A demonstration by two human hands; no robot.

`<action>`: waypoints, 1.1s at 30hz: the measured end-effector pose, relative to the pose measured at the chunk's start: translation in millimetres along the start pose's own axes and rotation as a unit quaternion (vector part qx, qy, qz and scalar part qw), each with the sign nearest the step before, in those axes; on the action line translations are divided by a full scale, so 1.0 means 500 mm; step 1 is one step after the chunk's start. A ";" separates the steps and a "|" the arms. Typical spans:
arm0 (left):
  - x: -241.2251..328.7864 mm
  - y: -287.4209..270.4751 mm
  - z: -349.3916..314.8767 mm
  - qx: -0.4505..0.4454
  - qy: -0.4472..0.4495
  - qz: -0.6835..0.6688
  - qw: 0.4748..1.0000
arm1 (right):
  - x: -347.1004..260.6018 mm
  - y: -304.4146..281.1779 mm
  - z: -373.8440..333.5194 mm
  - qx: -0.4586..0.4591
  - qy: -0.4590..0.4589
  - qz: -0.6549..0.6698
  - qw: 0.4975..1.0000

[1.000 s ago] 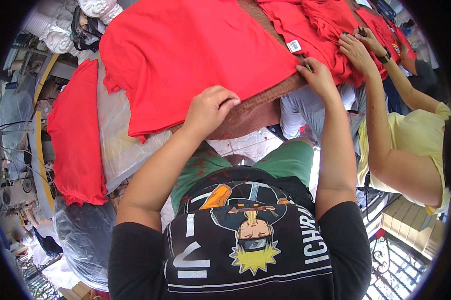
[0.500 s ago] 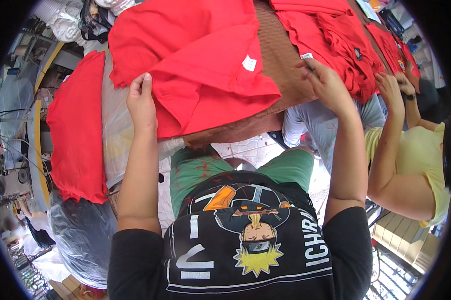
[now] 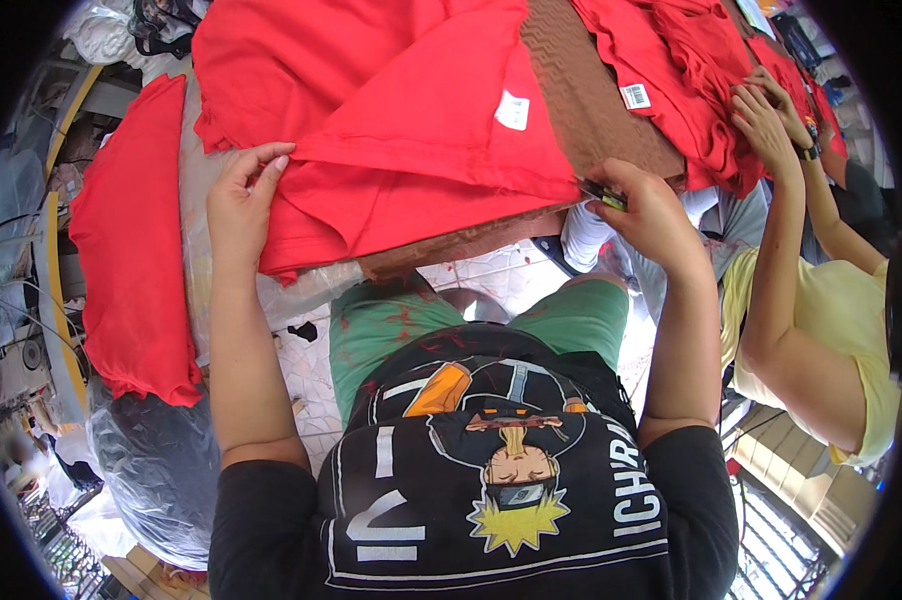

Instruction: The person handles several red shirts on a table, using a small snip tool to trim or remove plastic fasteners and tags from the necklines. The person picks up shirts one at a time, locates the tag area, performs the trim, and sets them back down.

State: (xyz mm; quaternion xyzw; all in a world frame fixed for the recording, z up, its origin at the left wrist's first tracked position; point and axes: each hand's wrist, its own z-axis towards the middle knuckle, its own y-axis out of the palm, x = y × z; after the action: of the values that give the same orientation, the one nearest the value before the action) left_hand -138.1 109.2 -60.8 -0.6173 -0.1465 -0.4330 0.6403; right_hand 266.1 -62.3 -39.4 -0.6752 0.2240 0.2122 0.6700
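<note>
Across the table in front of me lies a red garment (image 3: 401, 90) with a white label, its near edge pulled into a straight fold. My left hand (image 3: 244, 195) pinches that folded edge between thumb and fingertips. At the garment's right-hand corner, my right hand (image 3: 651, 212) is closed round small dark thread snips (image 3: 607, 196) with a yellow-green patch. Their tips meet the corner of the cloth; whether the blades are parted is too small to make out.
Brown cloth (image 3: 626, 130) covers the table. Another red garment (image 3: 136, 250) hangs at the left, above a plastic-wrapped bundle (image 3: 161, 470). On the right, a person in yellow (image 3: 821, 310) handles more red garments (image 3: 671, 70), close to my right hand.
My right hand has come down and left to the garment's corner with the snips. My left hand has shifted left, and the edge between them is now straighter. The co-worker's hands moved up slightly.
</note>
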 end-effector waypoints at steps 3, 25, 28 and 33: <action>0.076 0.055 0.018 0.124 0.078 0.037 0.989 | -0.022 -0.022 -0.009 0.065 0.033 -0.037 0.997; 0.236 0.305 -0.046 0.008 0.184 0.038 0.982 | -0.074 0.118 0.041 0.096 -0.009 0.203 0.974; 0.232 0.305 -0.041 0.014 0.229 0.041 0.972 | -0.073 0.112 0.042 0.087 -0.012 0.200 0.976; 0.226 0.282 -0.015 -0.062 0.152 -0.033 0.986 | -0.075 0.102 0.046 0.062 -0.010 0.188 0.980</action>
State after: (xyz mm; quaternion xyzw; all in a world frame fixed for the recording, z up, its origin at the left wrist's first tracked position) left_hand 28.9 40.8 -74.0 -0.5775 -0.0404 -0.5513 0.6009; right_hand 206.2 -38.8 -59.3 -0.5761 0.3528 0.3271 0.6608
